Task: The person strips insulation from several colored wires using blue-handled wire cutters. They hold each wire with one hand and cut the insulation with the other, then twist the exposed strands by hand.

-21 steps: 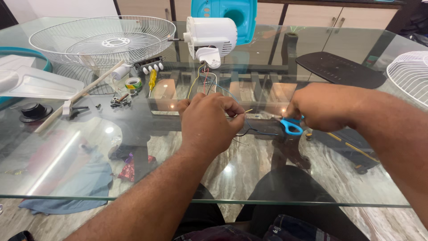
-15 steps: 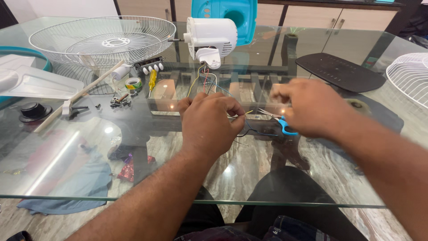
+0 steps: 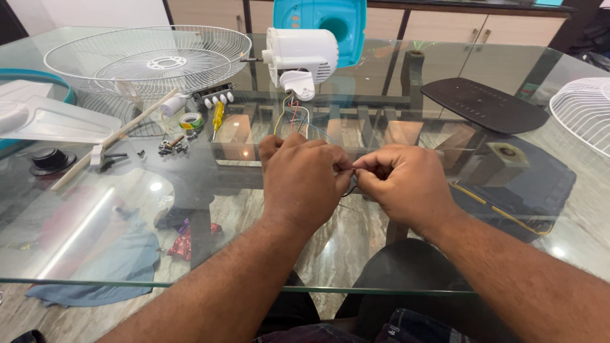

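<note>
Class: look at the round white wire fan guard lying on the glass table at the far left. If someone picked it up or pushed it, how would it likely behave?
The fan guard is thin open wire, so it is probably light for its size. Its many fine spokes suggest it could flex or bend somewhat if gripped hard. Lying flat on the smooth glass table, it would likely slide rather than roll or tip.

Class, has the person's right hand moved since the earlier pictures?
Yes. The right hand has shifted left, toward the left hand, closer to below the white fan motor.
</note>
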